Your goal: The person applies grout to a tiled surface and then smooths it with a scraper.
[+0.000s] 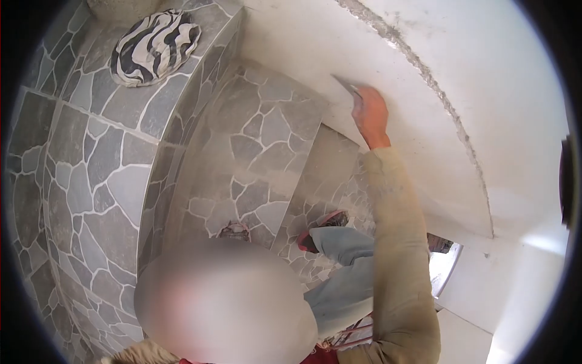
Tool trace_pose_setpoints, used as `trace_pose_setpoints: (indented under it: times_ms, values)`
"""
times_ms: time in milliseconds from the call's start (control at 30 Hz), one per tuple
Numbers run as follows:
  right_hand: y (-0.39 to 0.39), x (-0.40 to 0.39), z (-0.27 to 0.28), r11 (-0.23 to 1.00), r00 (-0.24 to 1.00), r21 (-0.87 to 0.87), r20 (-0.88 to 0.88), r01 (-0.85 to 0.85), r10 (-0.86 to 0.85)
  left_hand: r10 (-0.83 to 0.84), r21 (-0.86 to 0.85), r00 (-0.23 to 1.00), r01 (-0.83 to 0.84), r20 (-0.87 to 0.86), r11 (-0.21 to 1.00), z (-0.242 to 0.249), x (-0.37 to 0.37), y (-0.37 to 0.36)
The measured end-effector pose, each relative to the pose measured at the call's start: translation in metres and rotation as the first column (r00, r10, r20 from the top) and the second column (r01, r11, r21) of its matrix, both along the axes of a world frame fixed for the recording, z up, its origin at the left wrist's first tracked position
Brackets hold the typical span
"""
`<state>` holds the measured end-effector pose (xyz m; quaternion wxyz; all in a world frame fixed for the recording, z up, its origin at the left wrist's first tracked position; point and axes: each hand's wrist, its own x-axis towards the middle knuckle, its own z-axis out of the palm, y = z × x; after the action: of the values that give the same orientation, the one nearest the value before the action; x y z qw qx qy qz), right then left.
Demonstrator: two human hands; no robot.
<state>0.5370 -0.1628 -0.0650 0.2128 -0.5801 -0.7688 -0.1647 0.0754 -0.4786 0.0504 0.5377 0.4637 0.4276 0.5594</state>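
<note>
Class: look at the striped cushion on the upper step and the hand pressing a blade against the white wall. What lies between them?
In the head view, only bare stone-patterned step tiles separate the striped cushion from the right hand.

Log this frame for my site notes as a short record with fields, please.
Place: curved stairway with stone-pattern tiled steps
Right hand: raised, pressing a flat blade tool against the white wall
Left hand: not in view
Wall: rough grey seam running across it
Top step: striped black-and-white cloth
Feet: pink-soled shoes on lower steps
</note>
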Motion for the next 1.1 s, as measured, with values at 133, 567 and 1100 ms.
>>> trace_pose_setpoints:
  times_ms: [133,567,1100]
  values:
    - [-0.029,0.025,0.070,0.938,0.897,0.053,-0.317,0.342,-0.309,0.144,-0.086,0.989,-0.142,0.019,0.986,0.004,0.009,-0.004]
    - [-0.028,0.034,0.069,0.976,0.980,0.103,-0.057,0.194,-0.189,0.028,-0.114,0.999,-0.033,-0.039,0.993,0.004,0.001,-0.006]
    - [-0.015,0.008,0.055,0.962,0.985,0.220,-0.101,0.160,-0.140,0.069,-0.111,0.997,-0.066,0.025,0.992,0.009,0.017,-0.004]
